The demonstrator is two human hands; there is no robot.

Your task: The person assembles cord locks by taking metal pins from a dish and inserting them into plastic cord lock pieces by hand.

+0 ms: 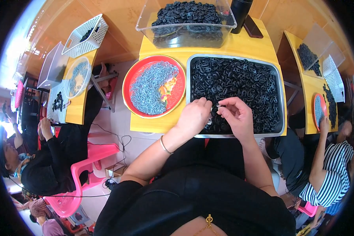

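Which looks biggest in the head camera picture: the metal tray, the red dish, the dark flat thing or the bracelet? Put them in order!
Largest to smallest, as they look here:
1. Metal tray
2. Red dish
3. Dark flat thing
4. Bracelet, just a thin band

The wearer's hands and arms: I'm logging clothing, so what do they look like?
The left hand and right hand are ungloved. A slim, shiny, pale bangle circles the left wrist; none shows on the right. Plain black sleeves end near the elbows.
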